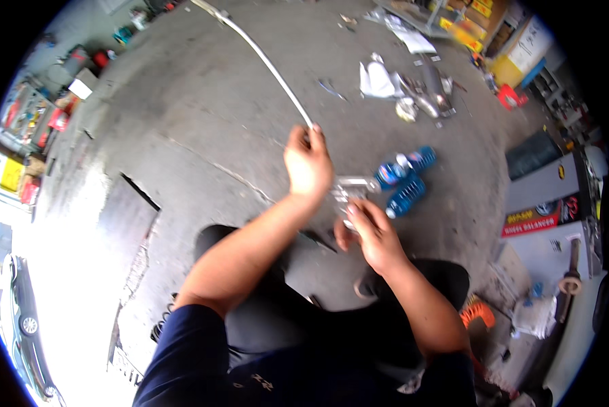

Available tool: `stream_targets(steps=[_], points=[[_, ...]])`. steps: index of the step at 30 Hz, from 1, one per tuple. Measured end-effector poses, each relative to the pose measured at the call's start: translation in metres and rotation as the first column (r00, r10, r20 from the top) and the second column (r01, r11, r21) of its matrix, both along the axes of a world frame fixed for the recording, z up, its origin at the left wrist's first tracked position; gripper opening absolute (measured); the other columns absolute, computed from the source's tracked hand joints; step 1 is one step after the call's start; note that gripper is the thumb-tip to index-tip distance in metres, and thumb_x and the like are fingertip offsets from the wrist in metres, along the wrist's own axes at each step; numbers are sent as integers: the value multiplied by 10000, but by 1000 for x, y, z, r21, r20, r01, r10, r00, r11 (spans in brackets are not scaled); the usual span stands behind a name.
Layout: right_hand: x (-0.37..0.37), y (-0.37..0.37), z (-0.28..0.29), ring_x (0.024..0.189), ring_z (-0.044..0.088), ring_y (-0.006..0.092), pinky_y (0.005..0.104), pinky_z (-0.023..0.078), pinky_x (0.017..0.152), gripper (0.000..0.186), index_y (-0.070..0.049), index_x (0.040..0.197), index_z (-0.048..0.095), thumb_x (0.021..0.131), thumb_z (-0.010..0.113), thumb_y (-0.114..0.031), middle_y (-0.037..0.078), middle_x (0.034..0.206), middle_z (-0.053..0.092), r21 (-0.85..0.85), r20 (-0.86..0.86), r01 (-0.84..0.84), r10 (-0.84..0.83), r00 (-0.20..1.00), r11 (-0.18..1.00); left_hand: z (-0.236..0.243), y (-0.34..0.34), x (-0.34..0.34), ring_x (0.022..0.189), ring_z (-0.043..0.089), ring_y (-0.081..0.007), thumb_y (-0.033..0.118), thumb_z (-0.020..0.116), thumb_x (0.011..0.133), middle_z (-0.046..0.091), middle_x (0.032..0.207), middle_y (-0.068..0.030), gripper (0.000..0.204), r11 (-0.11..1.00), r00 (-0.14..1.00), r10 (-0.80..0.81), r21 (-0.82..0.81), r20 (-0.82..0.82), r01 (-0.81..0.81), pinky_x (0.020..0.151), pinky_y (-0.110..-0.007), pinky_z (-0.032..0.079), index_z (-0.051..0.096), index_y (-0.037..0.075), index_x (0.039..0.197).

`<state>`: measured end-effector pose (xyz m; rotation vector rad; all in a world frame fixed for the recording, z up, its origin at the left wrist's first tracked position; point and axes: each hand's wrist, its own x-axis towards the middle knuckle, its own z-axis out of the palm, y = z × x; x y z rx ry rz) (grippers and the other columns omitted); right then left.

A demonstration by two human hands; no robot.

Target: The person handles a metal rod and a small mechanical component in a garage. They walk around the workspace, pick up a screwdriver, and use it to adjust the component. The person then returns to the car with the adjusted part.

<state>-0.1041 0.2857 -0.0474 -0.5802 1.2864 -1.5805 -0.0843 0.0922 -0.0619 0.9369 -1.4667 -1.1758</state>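
Note:
Near the middle of the head view, my left hand (308, 163) is closed around a long white rod or tube (270, 64), which rises up and to the left. Just to its right, my right hand (371, 237) is closed, with its thumb on a clear plastic bottle or piece (352, 184); its exact shape is hard to make out. Beyond that lie blue plastic bottles (405, 195) on the concrete floor (202, 136). My bent legs in dark trousers show under my forearms.
Metal pipe parts (433, 88) and white sheets (377, 80) lie ahead. A grey machine cabinet (542, 180) and orange coil (479, 313) are at right. Cluttered shelves (26, 108) line the left, with a dark metal strip (138, 190) in the floor and a parked car (26, 339).

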Motion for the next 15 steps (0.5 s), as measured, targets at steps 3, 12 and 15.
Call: stream_targets(steps=[3,12,15], points=[[-4,-2,-1,659,549,128,286,435,603,221,-51,1144,610,1149,532,-258,19,757,567,11,80,113,-114,990,994,3,-3,7,537,531,-141,302,578,1140,562,660,-57,305,946,972,-228,223,-66,237,517,-330,454,518,53,974],[-31,24,8,572,442,106,269,314,530,224,-58,1123,644,1115,553,-263,4,675,486,1,243,90,-88,966,996,35,-18,24,590,656,-189,298,554,1156,634,712,-87,274,906,911,-364,153,-193,395,515,-316,479,542,25,1160],[-40,29,-3,661,487,146,304,372,614,396,-37,1292,671,1169,458,-347,42,743,538,-61,204,93,-79,976,994,33,-19,25,604,652,-186,273,539,1162,649,760,-81,242,912,916,-321,181,-241,368,516,-309,472,543,31,1154]])
